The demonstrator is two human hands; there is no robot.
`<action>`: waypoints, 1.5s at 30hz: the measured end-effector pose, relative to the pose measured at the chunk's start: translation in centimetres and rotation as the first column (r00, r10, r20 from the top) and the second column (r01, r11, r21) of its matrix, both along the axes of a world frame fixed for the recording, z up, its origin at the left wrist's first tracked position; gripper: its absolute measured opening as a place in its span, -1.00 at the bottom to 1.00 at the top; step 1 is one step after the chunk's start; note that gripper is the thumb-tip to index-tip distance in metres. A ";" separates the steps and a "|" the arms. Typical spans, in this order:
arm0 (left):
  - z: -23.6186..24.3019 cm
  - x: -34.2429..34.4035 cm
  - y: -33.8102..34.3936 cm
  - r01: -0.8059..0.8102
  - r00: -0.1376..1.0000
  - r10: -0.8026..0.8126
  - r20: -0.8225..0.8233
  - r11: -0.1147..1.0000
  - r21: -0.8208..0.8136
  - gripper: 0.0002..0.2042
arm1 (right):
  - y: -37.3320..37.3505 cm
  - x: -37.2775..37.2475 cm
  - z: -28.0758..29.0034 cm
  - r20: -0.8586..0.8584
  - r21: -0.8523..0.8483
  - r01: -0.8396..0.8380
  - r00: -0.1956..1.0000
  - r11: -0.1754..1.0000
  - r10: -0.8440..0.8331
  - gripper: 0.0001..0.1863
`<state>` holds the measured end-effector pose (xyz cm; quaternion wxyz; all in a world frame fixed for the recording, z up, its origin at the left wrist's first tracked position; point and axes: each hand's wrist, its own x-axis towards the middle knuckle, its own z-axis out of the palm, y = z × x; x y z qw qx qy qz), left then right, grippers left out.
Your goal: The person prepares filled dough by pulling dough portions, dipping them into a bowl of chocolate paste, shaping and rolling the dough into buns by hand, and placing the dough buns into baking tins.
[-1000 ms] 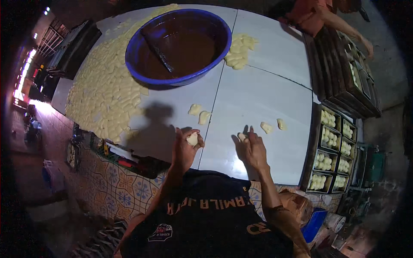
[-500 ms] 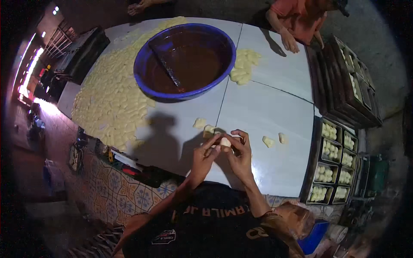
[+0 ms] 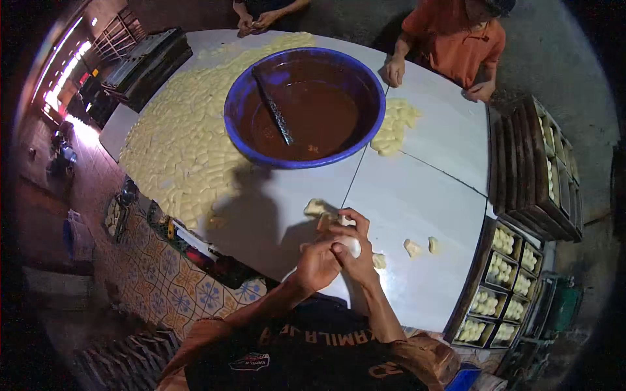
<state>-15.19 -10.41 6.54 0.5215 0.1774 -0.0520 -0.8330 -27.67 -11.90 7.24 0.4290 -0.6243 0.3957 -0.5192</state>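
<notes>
Both my hands are closed around a smooth, pale dough ball [image 3: 352, 246] above the white table, close to my body. My left hand [image 3: 319, 266] is cupped with its palm toward the dough. My right hand [image 3: 360, 257] wraps the other side, thumb and curled fingers against it; the dough is partly covered. Another pale bit, possibly dough, shows by the right fingertips. Just beyond the hands lies a loose dough piece [image 3: 315, 207]. To the right are a dough lump [image 3: 413, 247] and a smaller dough piece [image 3: 433, 245]. One more dough piece [image 3: 379, 261] sits beside my right wrist.
A blue basin [image 3: 238, 138] of brown liquid, a dark stick leaning inside, stands mid-table. Many flattened dough pieces [image 3: 176, 156] cover the left; a smaller dough cluster [image 3: 394, 128] lies right of the basin. Dough-filled tins [image 3: 501, 270] and stacked trays [image 3: 531, 173] stand right. Two people are across the table.
My hands have gone from pinching the dough with the fingertips to closing their palms around it. The view has shifted. Across the table, one person's hand has moved nearer the basin.
</notes>
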 end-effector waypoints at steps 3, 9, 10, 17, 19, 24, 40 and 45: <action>2.6 -0.5 -2.3 0.066 0.991 -0.077 -0.106 0.992 -0.105 -0.46 | -1.3 -1.5 -0.7 0.353 0.259 -0.163 0.933 0.952 0.064 0.08; 5.5 1.9 -15.0 -0.015 0.641 0.491 0.590 0.776 -0.630 -0.25 | -3.1 -1.7 -0.1 0.410 0.184 0.011 0.908 0.983 -0.087 -0.05; 7.1 2.3 -17.7 0.074 0.456 0.584 0.671 0.727 -0.683 -0.28 | -3.1 -1.7 -0.3 0.390 0.198 0.007 0.917 0.980 -0.086 -0.09; 1.5 4.6 -29.1 0.624 -0.386 0.251 0.888 0.780 0.051 -0.17 | -2.5 -2.1 -2.6 0.362 0.298 -0.042 0.929 0.954 -0.072 -0.38; -1.0 6.6 -29.8 0.671 -0.391 0.366 0.845 0.741 -0.011 -0.12 | -2.5 -1.2 -3.2 0.404 0.228 -0.076 0.915 0.971 -0.023 -0.42; 5.3 3.5 -25.6 0.554 -0.062 -0.011 0.998 0.832 0.044 -0.16 | -2.0 -1.7 -3.3 0.464 0.334 -0.074 0.880 0.940 -0.096 -0.43; 3.4 -1.7 -3.0 0.283 0.025 0.407 0.913 0.873 -0.397 -0.29 | 0.1 -1.8 -0.9 -0.033 0.217 0.338 0.940 0.916 -0.339 -0.68; 2.4 -0.8 -2.0 0.304 0.269 0.290 0.919 0.879 -0.366 -0.39 | 2.2 -4.0 1.0 -0.234 0.225 0.183 0.963 0.957 -0.129 -0.88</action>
